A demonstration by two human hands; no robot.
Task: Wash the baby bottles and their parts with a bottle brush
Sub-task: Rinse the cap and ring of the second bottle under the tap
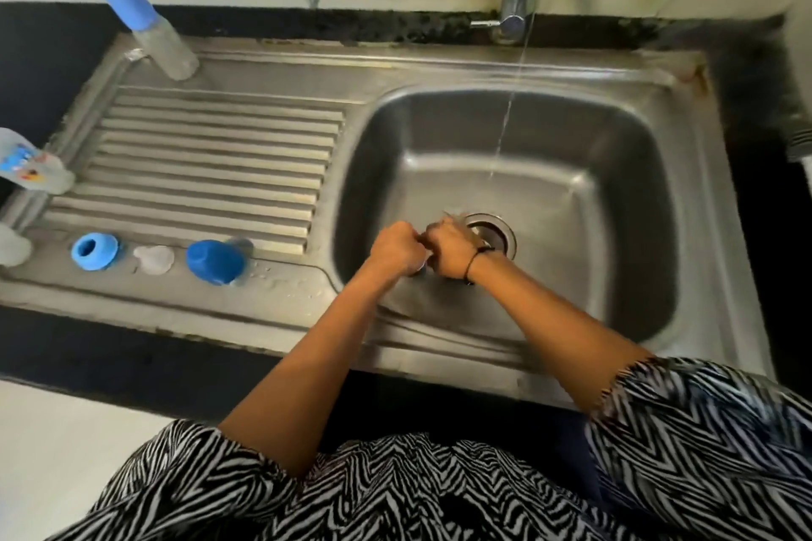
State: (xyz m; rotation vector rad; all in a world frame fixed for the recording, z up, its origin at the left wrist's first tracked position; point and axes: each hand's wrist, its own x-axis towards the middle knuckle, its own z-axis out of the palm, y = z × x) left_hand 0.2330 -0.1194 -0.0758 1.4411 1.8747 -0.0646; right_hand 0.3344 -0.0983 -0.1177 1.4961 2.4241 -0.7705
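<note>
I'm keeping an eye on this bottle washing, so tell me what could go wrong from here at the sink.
1. Both hands, the left hand and right hand, work a small part right beside the open drain; what they hold is too blurred to name, but it could slip down there.
2. The water stream lands beyond the hands, so it runs unused.
3. The blue ring, clear teat and blue cap sit near the drainboard's front edge and might get knocked off.
</note>
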